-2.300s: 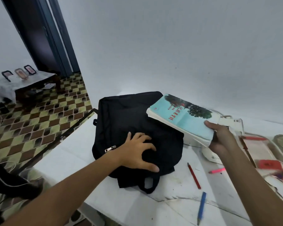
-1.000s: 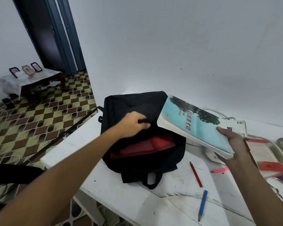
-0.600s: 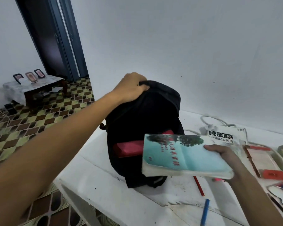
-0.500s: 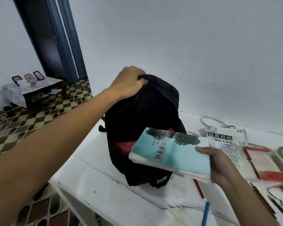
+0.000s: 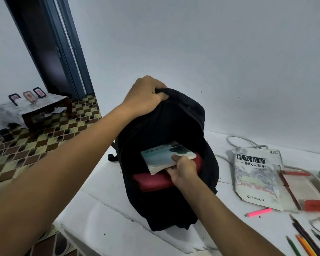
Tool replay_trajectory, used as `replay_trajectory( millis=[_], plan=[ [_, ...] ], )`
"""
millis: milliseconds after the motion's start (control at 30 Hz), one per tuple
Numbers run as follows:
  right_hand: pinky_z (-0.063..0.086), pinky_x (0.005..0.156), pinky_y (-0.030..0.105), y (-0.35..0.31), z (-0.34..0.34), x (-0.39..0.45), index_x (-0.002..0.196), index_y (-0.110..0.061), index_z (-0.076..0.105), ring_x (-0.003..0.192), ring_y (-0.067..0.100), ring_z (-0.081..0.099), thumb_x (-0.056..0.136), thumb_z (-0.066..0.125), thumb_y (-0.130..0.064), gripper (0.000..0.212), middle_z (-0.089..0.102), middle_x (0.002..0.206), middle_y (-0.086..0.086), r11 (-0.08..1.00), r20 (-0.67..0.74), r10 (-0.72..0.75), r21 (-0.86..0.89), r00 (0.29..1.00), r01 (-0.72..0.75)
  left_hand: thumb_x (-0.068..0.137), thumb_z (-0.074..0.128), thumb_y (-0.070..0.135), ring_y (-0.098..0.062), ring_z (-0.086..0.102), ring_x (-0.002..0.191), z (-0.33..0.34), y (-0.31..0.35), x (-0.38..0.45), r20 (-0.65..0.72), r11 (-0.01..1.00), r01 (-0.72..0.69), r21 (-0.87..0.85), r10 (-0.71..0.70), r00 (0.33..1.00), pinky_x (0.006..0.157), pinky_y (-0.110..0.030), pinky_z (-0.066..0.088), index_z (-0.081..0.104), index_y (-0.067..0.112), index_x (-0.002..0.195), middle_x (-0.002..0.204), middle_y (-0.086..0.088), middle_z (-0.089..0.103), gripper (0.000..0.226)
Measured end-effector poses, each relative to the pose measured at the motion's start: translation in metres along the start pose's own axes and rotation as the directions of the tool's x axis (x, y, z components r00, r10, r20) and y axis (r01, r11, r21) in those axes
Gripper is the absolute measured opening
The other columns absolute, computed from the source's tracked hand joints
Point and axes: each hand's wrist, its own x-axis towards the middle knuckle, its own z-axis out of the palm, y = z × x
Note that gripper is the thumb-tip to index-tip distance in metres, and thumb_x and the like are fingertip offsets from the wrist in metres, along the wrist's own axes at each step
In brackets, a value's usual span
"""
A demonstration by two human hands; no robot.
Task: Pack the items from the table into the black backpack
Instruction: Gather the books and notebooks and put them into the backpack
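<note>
Head view, listed left to right as I monitor remotely.

1. Left hand [image 5: 146, 97]: fingers curled tight round the top edge of the black backpack [image 5: 175, 126], holding it upright on the white table [image 5: 107, 224].
2. Black backpack: mouth gaping toward me; a red item [image 5: 151, 181] lies inside at the front of the opening.
3. Teal book [image 5: 164, 157]: partway into the opening, above the red item, tilted.
4. Right hand [image 5: 183, 170]: pinching the teal book's near corner, thumb on the cover.
5. White book [image 5: 257, 174], pink highlighter [image 5: 259, 212], coloured pencils [image 5: 303, 241]: on the table, unpacked.

Risk, my judgement: the teal book may snag on the red item or on the soft rim; if my left grip slackens, the backpack could slump and shed it.
</note>
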Motion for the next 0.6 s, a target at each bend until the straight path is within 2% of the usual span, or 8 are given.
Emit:
replay_trajectory(
  millis=[67, 133, 233, 367, 433, 533, 600],
  plan=[
    [0.052, 0.077, 0.040, 0.010, 0.012, 0.021, 0.104, -0.003, 0.057, 0.083, 0.028, 0.059, 0.085, 0.043, 0.015, 0.030, 0.061, 0.092, 0.014, 0.999, -0.015, 0.032, -0.008, 0.999, -0.032, 0.085, 0.065, 0.013, -0.009, 0.066, 0.086, 0.000, 0.000, 0.000, 0.001, 0.997, 0.036, -0.070, -0.036, 0.999, 0.078, -0.018, 0.049, 0.076, 0.017, 0.096, 0.089, 0.004, 0.073, 0.016],
    [0.049, 0.071, 0.035, 0.016, 0.023, 0.037, 0.096, -0.003, 0.059, 0.073, 0.023, 0.056, 0.082, 0.037, 0.017, 0.032, 0.057, 0.082, 0.011, 0.999, -0.031, 0.035, -0.009, 0.999, -0.035, 0.085, 0.066, 0.012, -0.006, 0.066, 0.087, 0.000, -0.002, 0.000, 0.011, 0.987, 0.074, -0.140, -0.073, 0.997, 0.078, -0.015, 0.048, 0.076, 0.016, 0.098, 0.090, 0.004, 0.073, 0.017],
    [0.050, 0.078, 0.037, 0.024, 0.035, 0.057, 0.113, 0.003, 0.058, 0.075, 0.024, 0.056, 0.085, 0.036, 0.019, 0.039, 0.056, 0.081, 0.010, 1.000, -0.044, -0.028, -0.006, 0.999, 0.027, 0.084, 0.068, 0.010, -0.004, 0.067, 0.085, 0.002, -0.003, -0.001, 0.029, 0.975, 0.107, -0.197, -0.103, 0.994, 0.078, -0.014, 0.048, 0.076, 0.015, 0.097, 0.089, 0.005, 0.073, 0.016],
    [0.048, 0.059, 0.029, 0.026, 0.045, 0.083, 0.122, 0.002, 0.053, 0.071, 0.021, 0.054, 0.092, 0.038, 0.009, 0.034, 0.054, 0.082, 0.008, 0.990, -0.075, -0.046, -0.136, 0.996, 0.035, 0.083, 0.069, 0.009, -0.006, 0.068, 0.084, 0.007, -0.004, -0.004, 0.038, 0.965, 0.114, -0.238, -0.108, 0.993, 0.079, -0.015, 0.050, 0.076, 0.015, 0.096, 0.087, 0.005, 0.074, 0.016],
    [0.051, 0.065, 0.033, 0.021, 0.048, 0.092, 0.127, 0.001, 0.048, 0.076, 0.024, 0.056, 0.094, 0.037, 0.005, 0.035, 0.057, 0.089, 0.011, 0.963, -0.055, -0.022, -0.271, 0.998, 0.007, 0.083, 0.069, 0.010, -0.006, 0.068, 0.085, 0.010, -0.006, -0.005, 0.044, 0.958, 0.130, -0.256, -0.123, 0.991, 0.079, -0.015, 0.050, 0.076, 0.016, 0.095, 0.087, 0.005, 0.074, 0.015],
    [0.053, 0.079, 0.042, 0.002, 0.045, 0.090, 0.136, -0.002, 0.037, 0.109, 0.035, 0.057, 0.097, 0.038, 0.002, 0.039, 0.053, 0.126, 0.019, 0.871, 0.058, 0.117, -0.486, 0.991, -0.074, 0.084, 0.069, 0.010, -0.008, 0.068, 0.083, 0.013, -0.009, -0.007, 0.038, 0.944, 0.157, -0.289, -0.152, 0.988, 0.076, -0.017, 0.049, 0.076, 0.016, 0.092, 0.085, 0.004, 0.074, 0.013],
    [0.055, 0.078, 0.043, -0.009, 0.038, 0.076, 0.133, -0.003, 0.039, 0.106, 0.035, 0.057, 0.094, 0.048, 0.004, 0.040, 0.050, 0.132, 0.020, 0.739, 0.132, 0.159, -0.673, 0.978, -0.029, 0.084, 0.068, 0.010, -0.008, 0.068, 0.082, 0.013, -0.011, -0.009, 0.026, 0.939, 0.176, -0.295, -0.177, 0.984, 0.075, -0.016, 0.048, 0.076, 0.017, 0.091, 0.085, 0.004, 0.074, 0.013]
  ],
)
